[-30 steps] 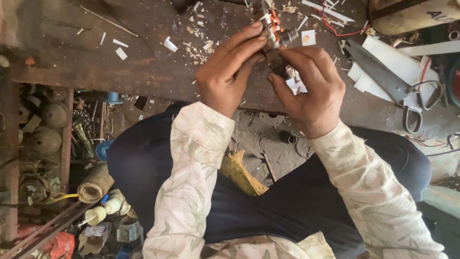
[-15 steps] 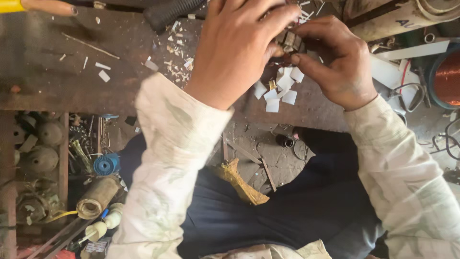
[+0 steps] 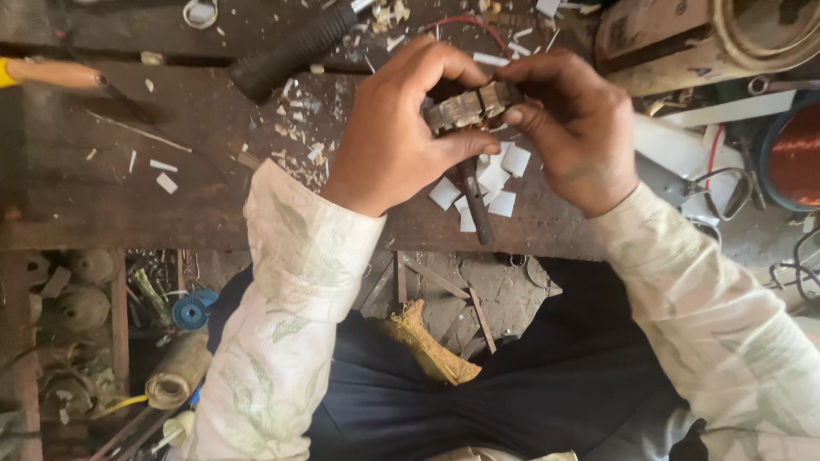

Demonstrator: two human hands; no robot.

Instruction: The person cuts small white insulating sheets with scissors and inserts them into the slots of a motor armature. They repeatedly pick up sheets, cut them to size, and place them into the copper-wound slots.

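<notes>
My left hand (image 3: 397, 137) and my right hand (image 3: 576, 124) both grip a small slotted metal motor core (image 3: 465, 107) above a dark wooden workbench (image 3: 196, 188). The core's steel shaft (image 3: 474, 201) points down toward me. My left thumb and fingers wrap the core's left side, while my right fingertips pinch its right end. Small white paper slips (image 3: 495, 183) lie on the bench just below the core, partly hidden by my hands.
A black ribbed tool handle (image 3: 290, 51) lies at the bench's back. A wooden handle (image 3: 51, 72) sits far left. A copper wire spool (image 3: 799, 154), scissors (image 3: 726, 192) and a cardboard box (image 3: 683, 43) crowd the right. Scrap parts fill the floor at left.
The view has shifted so my hands and the core sit lower in frame. My right hand has moved from beside the core to pinching its right end.
</notes>
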